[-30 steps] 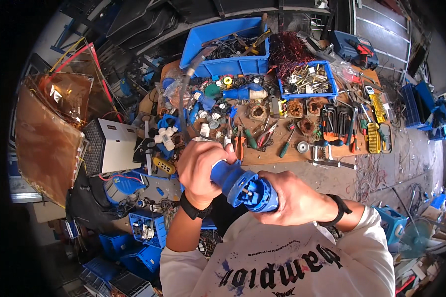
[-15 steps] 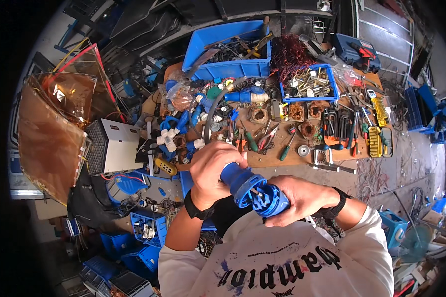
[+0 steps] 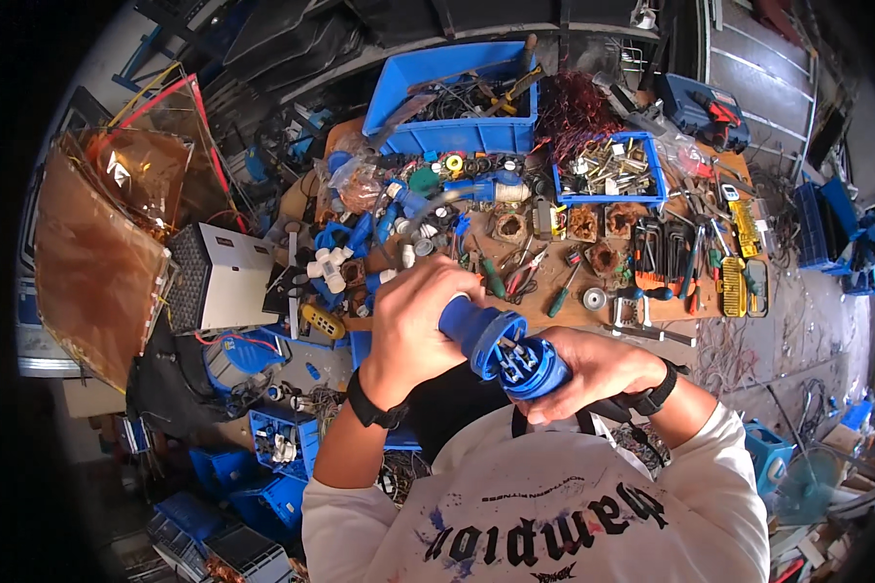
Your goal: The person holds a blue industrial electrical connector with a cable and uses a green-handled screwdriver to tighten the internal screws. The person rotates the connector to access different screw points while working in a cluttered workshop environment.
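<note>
My left hand [image 3: 413, 330] is closed around a blue cylindrical connector housing [image 3: 472, 327] at the centre, with a dark cable [image 3: 426, 219] rising beyond it. My right hand [image 3: 598, 374] grips a second blue connector part [image 3: 535, 379] below and to the right, its insert with metal terminals showing. The two pieces touch or lie very close at an angle; whether they are joined I cannot tell. Just beyond my hands are pliers [image 3: 525, 267] and a green-handled screwdriver [image 3: 562, 291].
A cluttered wooden workbench [image 3: 588, 306] holds tools, plastic fittings, a blue bin [image 3: 447, 136] and a tray of metal parts [image 3: 610, 189]. A white-panelled box [image 3: 233, 277] and brown sheets [image 3: 97, 262] stand left. Blue crates [image 3: 282, 447] and tangled wires lie around me.
Compared with earlier, the blue pieces have shifted slightly right and are turned so more of the insert's terminals show. My left hand has risen a little; the cable has swung rightward.
</note>
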Motion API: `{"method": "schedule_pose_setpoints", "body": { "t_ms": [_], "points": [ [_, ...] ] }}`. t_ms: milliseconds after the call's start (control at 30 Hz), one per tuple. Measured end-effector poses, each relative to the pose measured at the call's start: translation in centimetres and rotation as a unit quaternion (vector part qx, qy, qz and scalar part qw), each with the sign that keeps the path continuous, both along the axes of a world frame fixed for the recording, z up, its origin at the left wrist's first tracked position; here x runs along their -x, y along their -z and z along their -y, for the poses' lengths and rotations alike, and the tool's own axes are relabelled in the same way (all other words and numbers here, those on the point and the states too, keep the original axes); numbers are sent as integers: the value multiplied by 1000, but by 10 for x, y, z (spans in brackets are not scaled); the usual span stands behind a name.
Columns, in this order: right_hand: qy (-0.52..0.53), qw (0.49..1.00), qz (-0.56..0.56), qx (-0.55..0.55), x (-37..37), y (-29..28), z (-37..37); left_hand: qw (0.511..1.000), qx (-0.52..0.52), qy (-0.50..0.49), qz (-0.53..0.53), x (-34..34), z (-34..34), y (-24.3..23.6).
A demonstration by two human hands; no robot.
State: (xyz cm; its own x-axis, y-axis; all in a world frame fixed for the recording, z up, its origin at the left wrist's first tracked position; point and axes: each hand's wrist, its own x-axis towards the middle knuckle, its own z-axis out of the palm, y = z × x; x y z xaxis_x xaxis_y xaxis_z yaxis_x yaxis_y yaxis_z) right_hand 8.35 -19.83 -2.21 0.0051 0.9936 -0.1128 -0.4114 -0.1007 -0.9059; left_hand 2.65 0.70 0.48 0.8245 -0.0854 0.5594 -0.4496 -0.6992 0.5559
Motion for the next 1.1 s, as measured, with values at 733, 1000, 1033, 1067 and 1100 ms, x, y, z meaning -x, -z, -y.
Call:
{"method": "schedule_pose_setpoints", "body": {
  "t_ms": [733, 1000, 1033, 1067, 1100],
  "points": [
    [326, 847, 415, 61, 41, -31, -7, 999, -20, -30, 4, 16, -14, -13],
    [277, 864, 416, 65, 52, -27, -2, 999, -16, 18, 31, 20, -20, -10],
    [265, 872, 404, 76, 52, -28, -1, 999, -22, 22, 37, 21, -20, -10],
    [265, 872, 405, 75, 52, -27, -1, 999, -15, 29, 35, 21, -20, -9],
    [265, 871, 408, 73, 53, -27, -1, 999, -9, 36, 33, 20, -21, -9]
  ]
}}
